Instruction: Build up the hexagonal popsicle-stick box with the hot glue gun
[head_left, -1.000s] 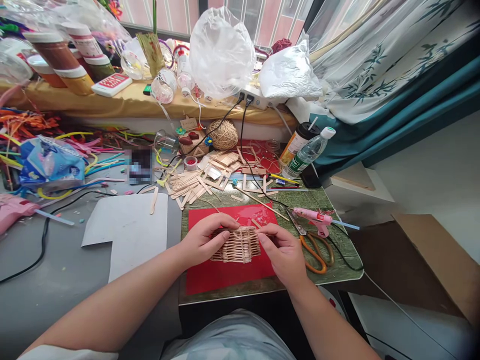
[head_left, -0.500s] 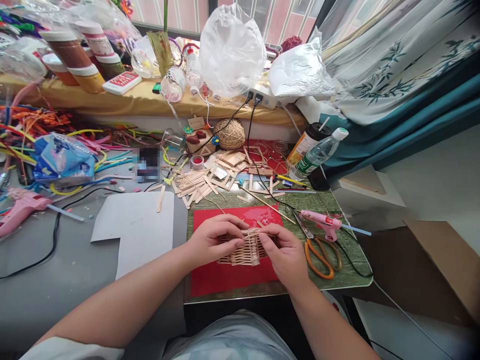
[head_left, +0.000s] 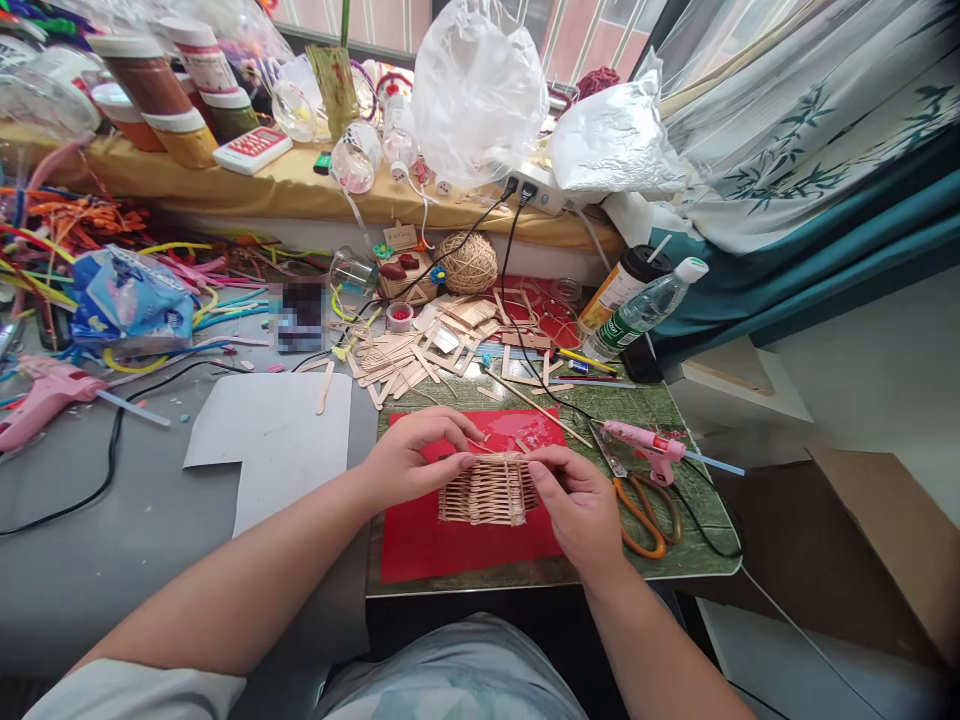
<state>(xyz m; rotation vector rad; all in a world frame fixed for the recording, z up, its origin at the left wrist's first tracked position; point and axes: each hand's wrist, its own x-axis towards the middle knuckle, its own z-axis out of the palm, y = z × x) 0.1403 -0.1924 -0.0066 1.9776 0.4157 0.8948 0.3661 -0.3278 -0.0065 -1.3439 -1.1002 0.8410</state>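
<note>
Basket, woven, between both hands over red sheet, near table's front edge; can't tell if its underside touches the sheet. Right hand: grip closed, thumb and fingers pinching basket's upper right corner. Left hand: grip half curled, thumb at basket's upper left edge, fingertips just above and apart from thumb; can't tell if it has hold of anything. Scissors right of right hand, toward table's right edge, handles facing front. Pink glue gun just behind scissors, its glue stick poking past the right edge. Wooden sticks heaped at table's back left corner, twine ball behind them. Bottle and cup side by side, back right corner. White card beyond table's left edge, one loose stick lying across its back edge.
</note>
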